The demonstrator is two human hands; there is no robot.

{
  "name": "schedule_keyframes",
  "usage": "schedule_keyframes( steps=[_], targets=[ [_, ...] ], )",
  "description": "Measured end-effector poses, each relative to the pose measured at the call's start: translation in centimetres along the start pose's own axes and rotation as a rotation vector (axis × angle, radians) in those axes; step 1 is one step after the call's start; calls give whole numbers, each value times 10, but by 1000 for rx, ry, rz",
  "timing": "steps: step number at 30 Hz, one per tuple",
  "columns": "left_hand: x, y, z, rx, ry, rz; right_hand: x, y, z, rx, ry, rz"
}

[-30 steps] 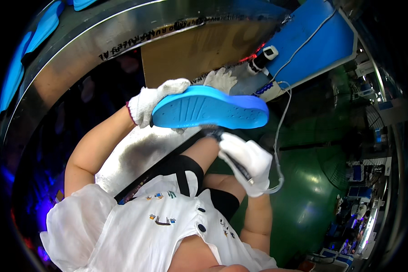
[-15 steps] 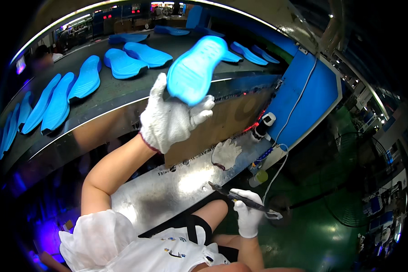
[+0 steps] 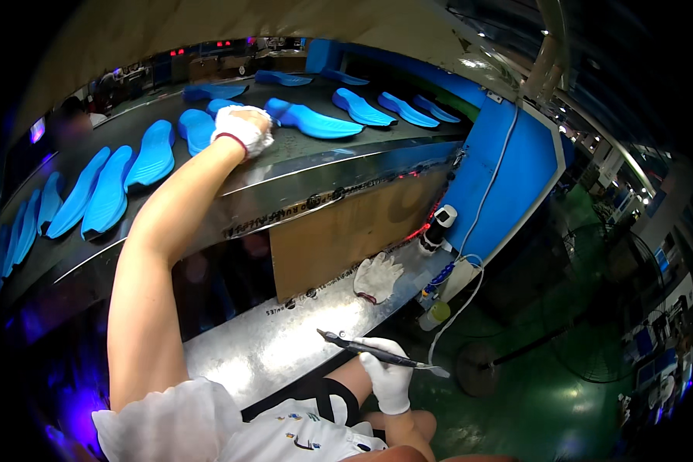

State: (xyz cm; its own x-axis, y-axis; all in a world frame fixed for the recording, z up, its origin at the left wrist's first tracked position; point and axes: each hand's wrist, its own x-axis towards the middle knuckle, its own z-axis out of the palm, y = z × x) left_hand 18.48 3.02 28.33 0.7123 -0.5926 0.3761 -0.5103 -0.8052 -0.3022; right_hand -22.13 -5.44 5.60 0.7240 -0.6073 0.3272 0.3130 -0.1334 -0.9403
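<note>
My left hand [image 3: 243, 131], in a white knit glove, reaches over the dark conveyor belt [image 3: 165, 192] and rests on a blue shoe sole [image 3: 219, 105]. The hand covers most of that sole and its fingers are hidden. Just right of it another blue shoe sole [image 3: 312, 120] lies on the belt. A further sole [image 3: 196, 129] lies close on the left. My right hand [image 3: 388, 380], also gloved, is low near my knee. It is shut on a black pen-shaped tool [image 3: 371, 351] whose tip points left; a pale cord trails from its rear end.
Several blue soles [image 3: 109, 192] line the belt on both sides. Below the belt, a metal shelf [image 3: 285, 339] holds a spare white glove [image 3: 377, 277] and a black-and-white device [image 3: 437, 227]. A blue panel [image 3: 508, 169] with a cable stands right. A yellow-capped bottle [image 3: 436, 314] is beside the shelf.
The sole held up by my left hand now lies on the belt. That hand has moved left and forward onto another sole. My right hand with the tool has shifted left.
</note>
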Motion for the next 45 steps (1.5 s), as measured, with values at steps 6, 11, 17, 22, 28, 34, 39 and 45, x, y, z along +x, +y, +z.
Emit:
schedule_keyframes(
  steps=[6,11,17,22,28,34,39,45],
  targets=[
    [0,-75,11,-772,430,-264,-4,11,-4,27,32,77],
    [-134,-73,-29,-452,813,197,-2,19,-4,106,182,187],
    [-291,60,39,-921,715,556,3,45,-12,146,393,208],
    [-367,146,153,-1145,260,461,10,49,-7,109,333,259],
    [-384,139,207,-1810,-412,-83,9,63,-1,94,391,321],
    [-326,150,268,-3256,-1710,-270,13,77,9,191,370,380],
    [-319,179,227,-2922,-1366,-966,8,105,18,12,263,425],
    [-340,214,206,-3099,-1251,-614,46,109,32,-771,95,75]
  ],
)
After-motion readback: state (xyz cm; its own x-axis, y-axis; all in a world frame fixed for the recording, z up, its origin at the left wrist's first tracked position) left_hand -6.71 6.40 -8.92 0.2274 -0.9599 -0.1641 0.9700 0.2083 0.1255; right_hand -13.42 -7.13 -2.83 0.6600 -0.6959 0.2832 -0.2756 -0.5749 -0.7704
